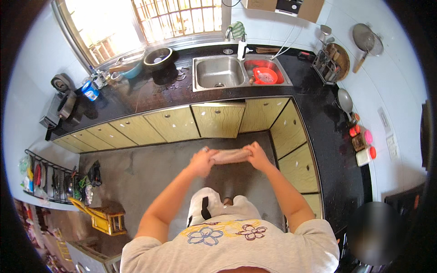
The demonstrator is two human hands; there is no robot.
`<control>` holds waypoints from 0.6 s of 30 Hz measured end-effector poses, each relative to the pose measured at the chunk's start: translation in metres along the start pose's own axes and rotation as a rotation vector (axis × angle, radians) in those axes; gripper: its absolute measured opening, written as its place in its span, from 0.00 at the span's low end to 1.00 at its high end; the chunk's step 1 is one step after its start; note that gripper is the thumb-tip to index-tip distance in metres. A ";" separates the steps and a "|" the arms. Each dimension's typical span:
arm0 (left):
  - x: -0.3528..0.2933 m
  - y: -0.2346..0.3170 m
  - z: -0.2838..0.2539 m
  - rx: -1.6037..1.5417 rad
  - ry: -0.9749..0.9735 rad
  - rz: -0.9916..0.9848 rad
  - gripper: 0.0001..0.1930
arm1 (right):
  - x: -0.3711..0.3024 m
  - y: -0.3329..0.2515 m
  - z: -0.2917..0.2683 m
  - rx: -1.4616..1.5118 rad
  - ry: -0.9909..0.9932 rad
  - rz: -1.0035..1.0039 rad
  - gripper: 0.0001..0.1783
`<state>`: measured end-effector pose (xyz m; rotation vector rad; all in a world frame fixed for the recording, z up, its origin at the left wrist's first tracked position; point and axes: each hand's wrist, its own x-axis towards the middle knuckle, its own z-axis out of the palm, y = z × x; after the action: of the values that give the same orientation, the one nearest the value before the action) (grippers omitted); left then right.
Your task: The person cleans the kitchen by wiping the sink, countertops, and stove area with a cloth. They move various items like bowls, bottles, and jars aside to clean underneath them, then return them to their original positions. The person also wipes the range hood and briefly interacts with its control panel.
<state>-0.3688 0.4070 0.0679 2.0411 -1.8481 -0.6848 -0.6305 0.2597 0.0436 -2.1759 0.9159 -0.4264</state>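
A pale pinkish strip, which looks like a rolled or folded cloth [230, 156], stretches level between my two hands in front of my body, above the floor. My left hand [201, 162] is closed around its left end. At the opposite end, my right hand [258, 157] grips it with fingers wrapped round. Both arms reach forward and the cloth touches neither the counter nor the cabinets.
Ahead runs a black counter [132, 93] with a steel double sink [218, 73]; a red basin [272, 75] sits in its right bowl. A cabinet door [218, 119] stands slightly ajar. A yellow chair [107, 221] and a rack [50, 182] are at left.
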 end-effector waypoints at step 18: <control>0.414 -0.131 0.000 0.332 0.104 0.165 0.37 | 0.364 0.174 -0.028 -0.464 0.022 -0.026 0.45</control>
<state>-0.2349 0.0143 -0.0603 2.0358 -2.1541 -0.2349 -0.4772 -0.1013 -0.0572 -2.6059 1.0827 -0.2679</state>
